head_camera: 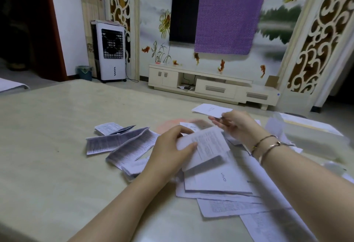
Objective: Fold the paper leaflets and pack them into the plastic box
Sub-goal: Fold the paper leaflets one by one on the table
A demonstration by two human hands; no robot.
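Now my left hand (pixel 168 146) pinches a printed leaflet (pixel 207 146) above the loose pile (pixel 220 184) on the bench (pixel 57 126). Right hand (pixel 232 125) blurred; fingers seem to grip a small slip (pixel 210 110). Box (pixel 310 132) sits right. Risks: crooked crease, pile sliding.

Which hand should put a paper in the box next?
Probably the right hand: it already pinches a small white leaflet and is nearer the plastic box. The left hand holds another leaflet.
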